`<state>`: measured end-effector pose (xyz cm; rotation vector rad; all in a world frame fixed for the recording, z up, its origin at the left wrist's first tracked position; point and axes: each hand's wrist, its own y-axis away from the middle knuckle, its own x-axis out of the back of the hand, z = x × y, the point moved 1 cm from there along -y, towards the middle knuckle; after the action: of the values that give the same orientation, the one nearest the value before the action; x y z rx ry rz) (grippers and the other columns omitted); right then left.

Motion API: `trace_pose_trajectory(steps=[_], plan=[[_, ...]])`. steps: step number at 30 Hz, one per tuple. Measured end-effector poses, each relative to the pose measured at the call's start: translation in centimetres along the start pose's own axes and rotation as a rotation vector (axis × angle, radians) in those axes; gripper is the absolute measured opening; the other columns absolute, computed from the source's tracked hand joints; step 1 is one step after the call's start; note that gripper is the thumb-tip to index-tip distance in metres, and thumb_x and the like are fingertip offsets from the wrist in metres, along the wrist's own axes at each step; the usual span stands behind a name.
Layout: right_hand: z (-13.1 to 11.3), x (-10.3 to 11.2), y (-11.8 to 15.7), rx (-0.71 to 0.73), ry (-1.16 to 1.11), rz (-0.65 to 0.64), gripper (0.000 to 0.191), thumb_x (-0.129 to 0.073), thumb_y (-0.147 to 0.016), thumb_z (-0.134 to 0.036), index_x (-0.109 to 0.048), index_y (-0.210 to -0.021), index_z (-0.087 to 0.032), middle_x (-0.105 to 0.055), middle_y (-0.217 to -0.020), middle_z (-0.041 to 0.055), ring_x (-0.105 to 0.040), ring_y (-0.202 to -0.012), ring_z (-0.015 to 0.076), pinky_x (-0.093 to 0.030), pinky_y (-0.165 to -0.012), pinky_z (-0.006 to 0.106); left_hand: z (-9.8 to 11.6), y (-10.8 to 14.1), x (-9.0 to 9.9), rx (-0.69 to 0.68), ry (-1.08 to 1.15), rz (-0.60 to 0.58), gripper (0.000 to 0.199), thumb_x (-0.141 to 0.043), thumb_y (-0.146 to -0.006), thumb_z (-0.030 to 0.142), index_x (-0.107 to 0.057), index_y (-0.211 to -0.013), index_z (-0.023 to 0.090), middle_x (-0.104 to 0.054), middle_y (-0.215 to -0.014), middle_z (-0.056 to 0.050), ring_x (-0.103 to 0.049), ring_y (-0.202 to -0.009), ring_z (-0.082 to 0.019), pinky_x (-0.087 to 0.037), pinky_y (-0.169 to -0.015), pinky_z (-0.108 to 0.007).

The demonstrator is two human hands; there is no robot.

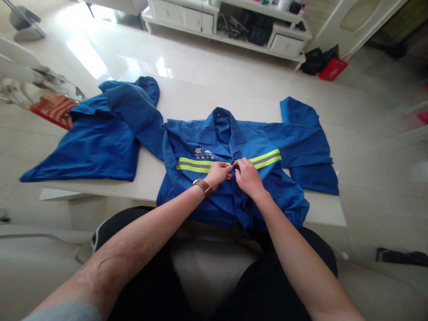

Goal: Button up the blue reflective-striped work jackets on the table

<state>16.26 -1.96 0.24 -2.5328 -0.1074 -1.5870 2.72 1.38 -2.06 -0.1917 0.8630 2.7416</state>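
Note:
A blue work jacket point(187, 142) lies front side up on the white table point(187, 98), its collar pointing away from me. A yellow and grey reflective stripe point(192, 165) crosses its chest below a white printed logo. My left hand point(219, 173), with a brown-strapped watch point(203, 186) on the wrist, pinches the front placket at stripe height. Close against it, my right hand point(246, 176) pinches the placket's other side. The fingertips of both hands nearly meet and hide what lies between them. Dark buttons show on the placket below.
Another blue garment point(100, 138) lies crumpled on the table's left part. Beyond the table stands a white cabinet point(200, 20) with drawers. A red bag point(333, 69) and a black bag point(314, 61) sit on the floor at its right. A red striped box point(55, 107) is at the left.

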Motion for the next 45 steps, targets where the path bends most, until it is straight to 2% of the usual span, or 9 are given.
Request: trace_pose_trajectory(steps=[7,21,29,33,38,42,45], plan=[[-0.2,0.3,0.0,-0.003,-0.026,0.019,0.024,-0.047,-0.091,-0.012,-0.065,-0.106,-0.018,-0.065,-0.108,0.0137,-0.058,-0.106,0.0287,-0.048,-0.094,0.04,0.7,0.4,-0.5,-0.001,0.099,0.032,0.021,-0.061,-0.089,0.011,-0.058,-0.069,0.015,-0.053,-0.055,0.003,-0.052,-0.047,-0.007,-0.048,-0.051,-0.019],[-0.4,0.2,-0.1,0.015,-0.014,0.053,0.023,-0.046,-0.087,-0.009,-0.062,-0.099,-0.02,-0.063,-0.102,0.0128,-0.056,-0.101,0.0289,-0.047,-0.092,0.041,0.1,0.2,-0.3,0.076,0.212,0.001,0.015,-0.072,-0.086,0.022,-0.063,-0.076,0.014,-0.059,-0.063,0.0,-0.057,-0.054,-0.008,-0.048,-0.055,-0.019],[-0.6,0.2,0.0,0.023,0.014,0.041,0.026,-0.045,-0.088,-0.008,-0.063,-0.103,-0.018,-0.063,-0.105,0.014,-0.056,-0.103,0.0297,-0.047,-0.093,0.041,0.4,0.3,-0.5,0.077,0.228,0.051,0.015,-0.067,-0.086,0.017,-0.06,-0.073,0.015,-0.053,-0.058,0.003,-0.053,-0.049,-0.007,-0.046,-0.051,-0.018],[-0.5,0.1,-0.1,0.019,0.008,0.036,0.026,-0.045,-0.088,-0.009,-0.064,-0.104,-0.018,-0.063,-0.105,0.0148,-0.056,-0.104,0.0305,-0.047,-0.094,0.042,0.4,0.4,-0.6,0.064,0.231,0.046,0.017,-0.072,-0.083,0.019,-0.06,-0.071,0.015,-0.052,-0.057,0.004,-0.052,-0.049,-0.006,-0.045,-0.051,-0.018],[-0.6,0.4,0.0,-0.004,-0.027,0.055,0.028,-0.046,-0.089,-0.011,-0.066,-0.109,-0.017,-0.064,-0.108,0.0148,-0.058,-0.106,0.0306,-0.049,-0.095,0.043,0.3,0.4,-0.5,-0.035,0.155,0.045,0.019,-0.073,-0.082,0.022,-0.061,-0.071,0.015,-0.055,-0.06,0.003,-0.053,-0.054,-0.007,-0.047,-0.058,-0.019],[-0.9,1.3,0.1,-0.019,-0.086,0.107,0.032,-0.048,-0.09,-0.013,-0.068,-0.115,-0.018,-0.067,-0.111,0.0138,-0.061,-0.108,0.0298,-0.05,-0.098,0.042,0.5,0.2,-0.5,-0.216,0.061,0.022,0.014,-0.069,-0.084,0.021,-0.065,-0.073,0.014,-0.062,-0.066,0.001,-0.056,-0.061,-0.009,-0.048,-0.064,-0.021],[-1.1,2.1,0.1,-0.05,-0.111,0.179,0.03,-0.052,-0.09,-0.016,-0.071,-0.113,-0.02,-0.068,-0.11,0.0125,-0.064,-0.105,0.0291,-0.051,-0.098,0.042,0.8,0.2,-0.4,-0.343,-0.025,-0.012,0.015,-0.065,-0.086,0.025,-0.067,-0.076,0.014,-0.064,-0.067,0.0,-0.057,-0.064,-0.011,-0.047,-0.065,-0.023]])
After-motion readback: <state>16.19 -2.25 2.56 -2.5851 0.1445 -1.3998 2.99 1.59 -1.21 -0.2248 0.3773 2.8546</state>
